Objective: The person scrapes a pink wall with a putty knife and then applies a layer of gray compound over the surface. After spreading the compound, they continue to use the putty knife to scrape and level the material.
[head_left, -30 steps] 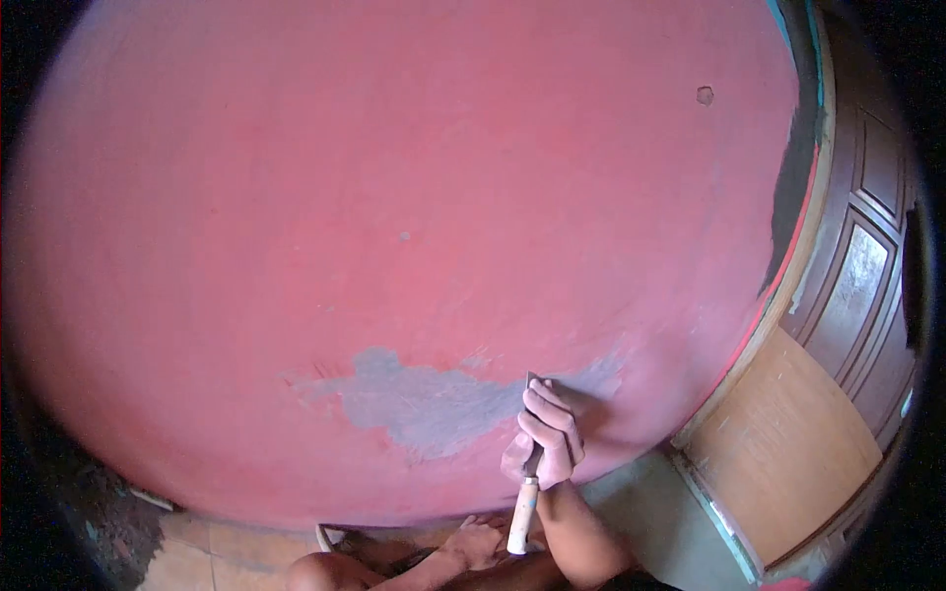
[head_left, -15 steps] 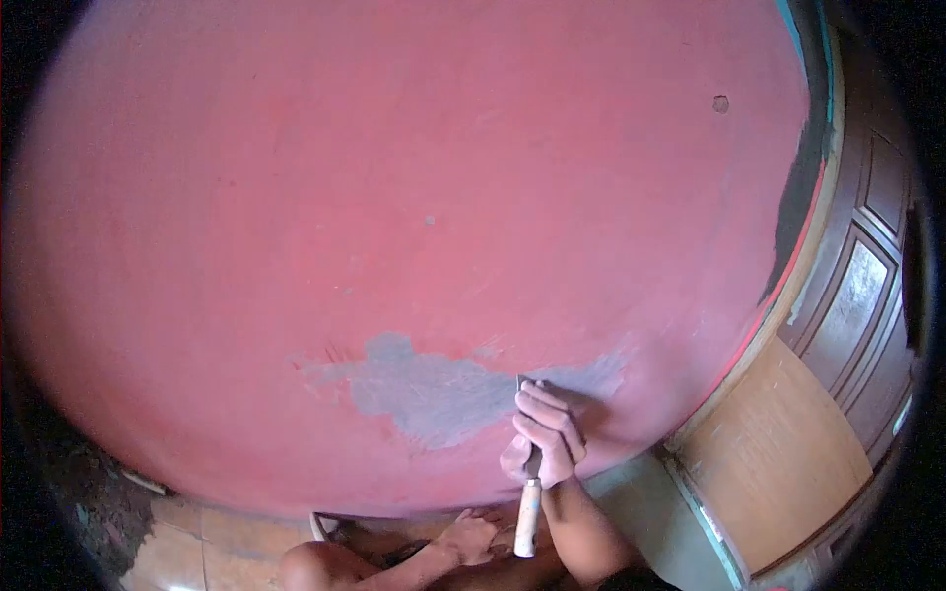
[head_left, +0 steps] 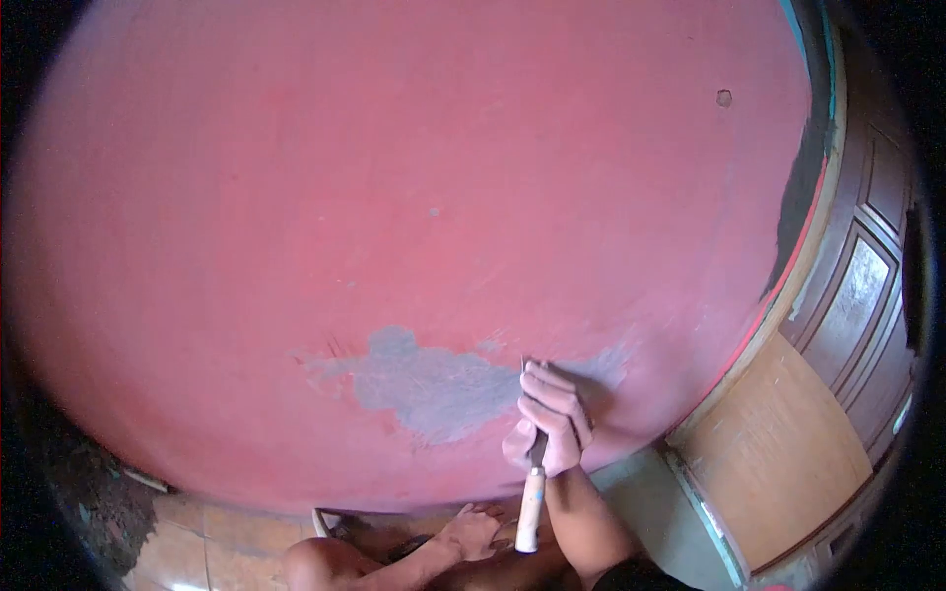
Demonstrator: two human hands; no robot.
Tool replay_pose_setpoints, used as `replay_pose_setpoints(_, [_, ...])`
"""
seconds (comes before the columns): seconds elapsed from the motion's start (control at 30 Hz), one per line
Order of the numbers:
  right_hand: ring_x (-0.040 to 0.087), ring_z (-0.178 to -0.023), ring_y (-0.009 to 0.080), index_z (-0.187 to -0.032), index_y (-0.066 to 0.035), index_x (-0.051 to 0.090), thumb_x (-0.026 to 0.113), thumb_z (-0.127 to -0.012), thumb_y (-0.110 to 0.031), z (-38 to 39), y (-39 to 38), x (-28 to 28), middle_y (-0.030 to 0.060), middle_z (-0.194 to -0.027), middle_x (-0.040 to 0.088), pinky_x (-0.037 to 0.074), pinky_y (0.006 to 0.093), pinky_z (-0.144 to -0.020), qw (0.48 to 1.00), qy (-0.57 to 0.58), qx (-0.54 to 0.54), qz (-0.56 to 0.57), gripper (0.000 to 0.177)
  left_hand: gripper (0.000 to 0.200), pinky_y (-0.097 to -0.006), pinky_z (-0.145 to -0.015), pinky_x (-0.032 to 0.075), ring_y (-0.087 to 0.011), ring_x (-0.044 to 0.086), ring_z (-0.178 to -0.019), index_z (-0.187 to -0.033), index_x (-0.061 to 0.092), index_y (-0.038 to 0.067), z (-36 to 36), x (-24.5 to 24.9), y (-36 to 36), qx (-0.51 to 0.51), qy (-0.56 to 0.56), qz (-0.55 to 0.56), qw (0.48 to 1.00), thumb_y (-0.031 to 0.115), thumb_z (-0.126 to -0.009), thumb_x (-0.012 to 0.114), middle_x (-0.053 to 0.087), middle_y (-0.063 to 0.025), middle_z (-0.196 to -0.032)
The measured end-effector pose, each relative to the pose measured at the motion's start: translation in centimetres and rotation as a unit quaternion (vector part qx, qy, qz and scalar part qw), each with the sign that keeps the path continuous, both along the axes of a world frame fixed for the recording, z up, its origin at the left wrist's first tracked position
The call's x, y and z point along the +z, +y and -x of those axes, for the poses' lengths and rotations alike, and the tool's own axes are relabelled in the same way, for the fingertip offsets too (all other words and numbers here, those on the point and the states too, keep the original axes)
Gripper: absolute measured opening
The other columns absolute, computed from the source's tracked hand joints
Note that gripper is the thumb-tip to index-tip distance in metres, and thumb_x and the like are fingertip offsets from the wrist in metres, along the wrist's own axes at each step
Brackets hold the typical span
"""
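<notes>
My right hand (head_left: 554,419) is closed around the blade of a scraper, with its pale handle (head_left: 530,512) hanging down below the fingers. The dark tip of the blade shows just above my fingertips, at the wall; the rest is mostly covered by my hand. Beside it on the pinkish-red wall (head_left: 394,177) spreads a bare grey patch (head_left: 424,384) with ragged edges and fine scratches. Low in the view, my left hand (head_left: 475,532) rests by my leg with fingers stretched out, holding nothing that I can see.
On the right, a brown panelled door (head_left: 857,286) stands past a pale frame, with a tan board (head_left: 778,448) below it. Dark bare plaster (head_left: 800,197) runs along the wall's right edge. Orange floor tiles (head_left: 232,542) and dark rubble (head_left: 103,502) lie at lower left.
My right hand and the scraper have shifted slightly upward along the wall. The left hand stays in nearly the same place.
</notes>
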State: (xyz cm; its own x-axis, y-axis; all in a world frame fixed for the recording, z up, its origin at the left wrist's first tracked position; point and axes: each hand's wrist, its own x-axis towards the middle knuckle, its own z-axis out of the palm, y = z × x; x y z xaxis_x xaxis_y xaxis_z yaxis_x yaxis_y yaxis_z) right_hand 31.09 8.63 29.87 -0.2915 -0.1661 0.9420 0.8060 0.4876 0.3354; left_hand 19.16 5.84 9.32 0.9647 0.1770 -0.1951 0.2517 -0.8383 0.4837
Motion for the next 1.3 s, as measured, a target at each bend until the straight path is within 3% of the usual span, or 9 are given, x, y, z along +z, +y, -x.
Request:
replay_pose_setpoints(0.3, [0.081, -0.098, 0.0382, -0.095, 0.002, 0.072, 0.063, -0.098, -0.008, 1.3, 0.3, 0.4, 0.0221, -0.102, 0.079, 0.065, 0.0493, -0.097, 0.999, 0.027, 0.016, 0.02, 0.014, 0.053, -0.0601, -0.125, 0.039, -0.0392, 0.068, -0.132, -0.145, 0.069, 0.015, -0.6, -3.8, 0.1, 0.006, -0.095, -0.001, 0.995, 0.033, -0.095, 0.072, 0.077, -0.0182, -0.129])
replay_pose_setpoints(0.37, [0.081, -0.098, 0.0376, -0.094, 0.001, 0.072, 0.065, -0.099, -0.01, 0.8, -0.3, -2.3, 0.0208, -0.102, 0.08, 0.066, 0.0491, -0.095, 0.999, 0.018, 0.011, 0.041, 0.014, 0.045, -0.0561, -0.12, 0.046, -0.0369, 0.072, -0.125, -0.14, 0.073, 0.023, -1.0, -6.1, 0.0, 0.026, -0.288, 0.025, 0.957, 0.036, -0.096, 0.072, 0.078, -0.0188, -0.125])
replay_pose_setpoints(0.43, [0.081, -0.097, 0.0377, -0.094, 0.001, 0.072, 0.066, -0.099, -0.012, 0.5, -1.3, -4.5, 0.0201, -0.103, 0.08, 0.067, 0.0495, -0.094, 0.997, 0.019, -0.014, 0.067, 0.015, 0.047, -0.0506, -0.114, 0.051, -0.0329, 0.075, -0.117, -0.144, 0.068, 0.021, -1.1, -3.5, 0.3, 0.05, -0.195, 0.245, 0.948, 0.038, -0.101, 0.07, 0.078, -0.0157, -0.123])
replay_pose_setpoints(0.6, [0.078, -0.1, 0.0394, -0.1, 0.003, 0.069, 0.067, -0.103, -0.013, -0.6, -4.4, -8.1, 0.0229, -0.108, 0.077, 0.067, 0.051, -0.091, 0.986, 0.021, -0.062, 0.152, 0.016, 0.062, -0.0397, -0.096, 0.06, -0.0252, 0.077, -0.103, -0.133, 0.067, 0.0, -0.7, -1.6, 1.0, 0.067, -0.211, 0.753, 0.619, 0.053, -0.118, 0.037, 0.078, -0.0137, -0.116])
replay_pose_setpoints(0.73, [0.076, -0.105, 0.0404, -0.103, 0.002, 0.073, 0.071, -0.101, -0.013, -1.7, -6.4, -9.6, 0.0231, -0.115, 0.076, 0.065, 0.0512, -0.095, 0.97, 0.044, -0.101, 0.215, 0.015, 0.091, -0.0374, -0.096, 0.059, -0.0248, 0.076, -0.103, -0.132, 0.067, -0.004, 1.5, 0.5, 2.0, -0.073, -0.213, 0.802, 0.553, 0.077, -0.111, 0.031, 0.076, -0.0182, -0.116])
replay_pose_setpoints(0.87, [0.076, -0.109, 0.0391, -0.107, -0.002, 0.078, 0.09, -0.086, -0.016, -2.2, -7.5, -10.2, 0.0197, -0.121, 0.076, 0.063, 0.0496, -0.095, 0.96, 0.046, -0.101, 0.257, 0.028, 0.068, -0.0342, -0.092, 0.059, -0.0183, 0.069, -0.103, -0.158, 0.034, 0.009, 4.6, 6.7, 1.1, -0.045, -0.192, 0.582, 0.789, 0.025, -0.107, 0.075, 0.066, -0.0089, -0.115])
replay_pose_setpoints(0.9, [0.074, -0.114, 0.0387, -0.109, -0.002, 0.078, 0.093, -0.083, -0.017, -2.4, -8.3, -10.6, 0.0185, -0.125, 0.075, 0.061, 0.0504, -0.1, 0.945, 0.047, -0.121, 0.299, 0.034, 0.073, -0.0324, -0.091, 0.057, -0.0151, 0.065, -0.105, -0.156, 0.035, 0.008, 4.0, 5.6, 0.8, -0.045, -0.187, 0.617, 0.763, 0.013, -0.101, 0.082, 0.063, -0.0057, -0.117])
replay_pose_setpoints(1.07, [0.062, -0.133, 0.0407, -0.139, -0.002, 0.066, 0.09, -0.085, -0.009, -3.8, -10.9, -15.5, 0.0213, -0.144, 0.062, 0.053, 0.0519, -0.112, 0.926, 0.125, -0.234, 0.268, 0.059, 0.1, -0.0358, -0.101, 0.055, -0.0169, 0.067, -0.113, -0.177, 0.005, 0.009, 3.1, 2.4, -0.5, -0.042, -0.225, 0.672, 0.705, 0.006, -0.106, 0.074, 0.071, -0.0109, -0.128])
replay_pose_setpoints(1.3, [0.031, -0.158, 0.0407, -0.166, -0.003, 0.033, 0.09, -0.089, -0.018, -5.8, -12.1, -22.3, 0.02, -0.165, 0.036, 0.03, 0.0603, -0.13, 0.844, 0.319, -0.377, 0.206, 0.097, 0.097, -0.0359, -0.099, 0.054, -0.0188, 0.069, -0.101, -0.178, 0.009, 0.017, 3.7, 3.4, -0.3, 0.032, -0.208, 0.412, 0.887, 0.019, -0.107, 0.075, 0.08, -0.0122, -0.125])
